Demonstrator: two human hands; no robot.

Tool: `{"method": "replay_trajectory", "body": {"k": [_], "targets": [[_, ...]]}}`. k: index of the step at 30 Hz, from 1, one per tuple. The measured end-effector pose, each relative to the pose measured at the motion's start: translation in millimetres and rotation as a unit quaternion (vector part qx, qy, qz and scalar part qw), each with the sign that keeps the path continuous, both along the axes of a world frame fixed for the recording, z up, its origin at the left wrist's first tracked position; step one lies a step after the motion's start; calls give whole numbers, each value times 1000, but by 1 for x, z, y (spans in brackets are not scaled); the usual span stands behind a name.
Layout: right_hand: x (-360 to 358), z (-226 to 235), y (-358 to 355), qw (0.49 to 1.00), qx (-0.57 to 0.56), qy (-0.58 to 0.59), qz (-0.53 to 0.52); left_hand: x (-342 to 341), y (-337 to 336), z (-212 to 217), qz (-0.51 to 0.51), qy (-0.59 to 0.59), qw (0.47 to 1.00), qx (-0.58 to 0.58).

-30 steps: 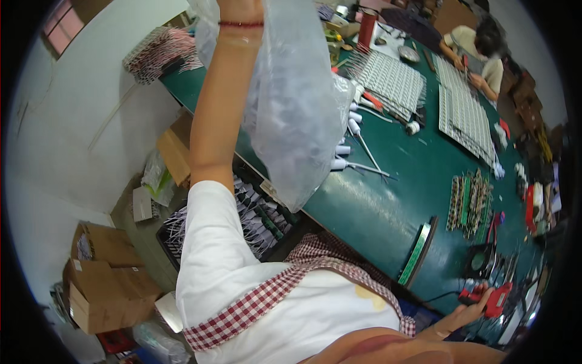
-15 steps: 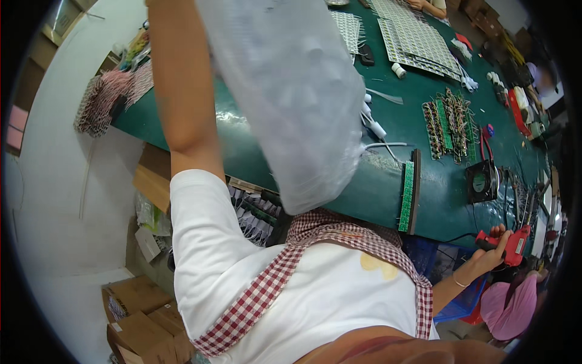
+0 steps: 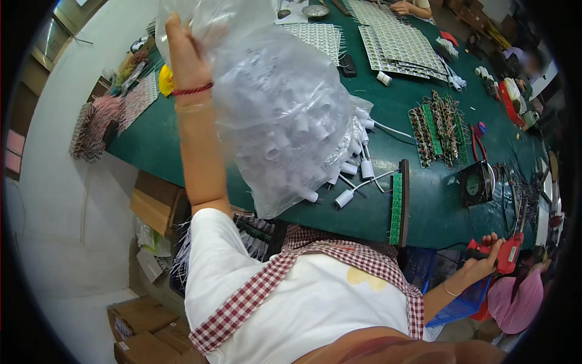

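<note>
My left hand is raised at the far left side of the table, its fingers closed on the gathered plastic of a large clear plastic bag. Many white tubular pieces show through the film. From the bag's right end several white cylindrical connectors with short cables lie spilled on the table. At the right, low by the table's front edge, my right hand is wrapped round the grip of a red soldering gun, whose thin tip points away from me.
On the green table a strip of small green boards lies beside the connectors. Wired circuit boards, red-handled pliers and a black fan stand to the right. Stacked white panels and another person's hand are at the far side.
My left hand has come down into view with the bag, which hangs lower and flatter. White connectors now lie out on the table by its right end. My right hand keeps holding the soldering gun.
</note>
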State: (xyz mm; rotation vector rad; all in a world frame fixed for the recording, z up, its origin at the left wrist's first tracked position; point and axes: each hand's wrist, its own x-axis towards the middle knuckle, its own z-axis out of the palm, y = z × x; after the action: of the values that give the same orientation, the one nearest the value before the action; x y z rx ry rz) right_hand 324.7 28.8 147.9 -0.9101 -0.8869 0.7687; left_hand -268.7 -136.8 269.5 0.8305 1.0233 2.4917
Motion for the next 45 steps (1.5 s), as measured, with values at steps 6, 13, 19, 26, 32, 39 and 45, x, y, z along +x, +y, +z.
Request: {"method": "replay_trajectory", "body": {"k": [6, 13, 19, 26, 32, 39, 45], "targets": [[-4, -6, 11, 1000, -10, 15, 14, -96, -47, -74, 208, 104, 894, -384], [3, -8, 10, 999, -8, 33, 28, -195, -36, -77, 190, 429, 423, -775], [28, -3, 3, 995, -6, 98, 33, -244, -26, -28, 418, 375, 601, -568], [65, -20, 4, 994, 22, 102, -16, -322, -49, -133, 26, 443, 280, -851], [44, -7, -3, 996, 12, 87, 5, -213, -30, -123, 156, 464, 417, -766], [42, -14, 7, 997, 7, 83, 4, -273, -75, -110, 199, 236, 771, -557], [38, -25, 17, 993, -6, 101, 56, -220, -58, -68, 88, 79, 860, -496]]}}
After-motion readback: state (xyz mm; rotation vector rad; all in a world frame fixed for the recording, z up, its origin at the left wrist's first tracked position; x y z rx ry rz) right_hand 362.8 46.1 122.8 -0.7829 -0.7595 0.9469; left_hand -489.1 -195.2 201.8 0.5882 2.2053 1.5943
